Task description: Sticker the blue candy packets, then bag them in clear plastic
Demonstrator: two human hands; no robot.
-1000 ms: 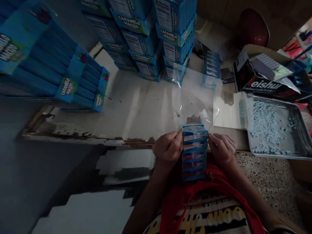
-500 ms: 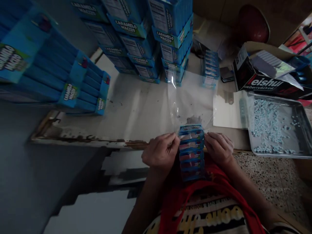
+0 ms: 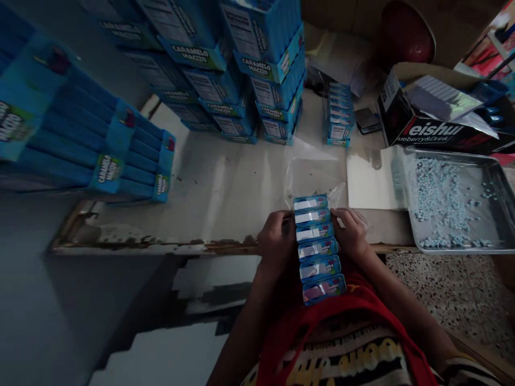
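A clear plastic bag (image 3: pixel 311 174) surrounds a row of several small blue candy boxes (image 3: pixel 317 249) at the table's front edge, close to my body. My left hand (image 3: pixel 277 236) is closed on the bag's edge at the left side of the row. On the right side, my right hand (image 3: pixel 349 229) pinches the bag's other edge with curled fingers. The far end of the bag spreads loosely over the white tabletop (image 3: pixel 237 182). White label patches on the boxes face up.
Stacks of blue display boxes (image 3: pixel 261 69) stand at the back, and more (image 3: pixel 108 155) at the left. Farther back sits a small wrapped pack (image 3: pixel 340 115). On the right are a black carton (image 3: pixel 438 131), a white card (image 3: pixel 370 179) and a metal tray (image 3: pixel 475 249) with light-blue pellets.
The row of boxes has tilted, so its labelled side shows more fully. My left hand has moved right, and the bag's far part has drawn in and lies lower.
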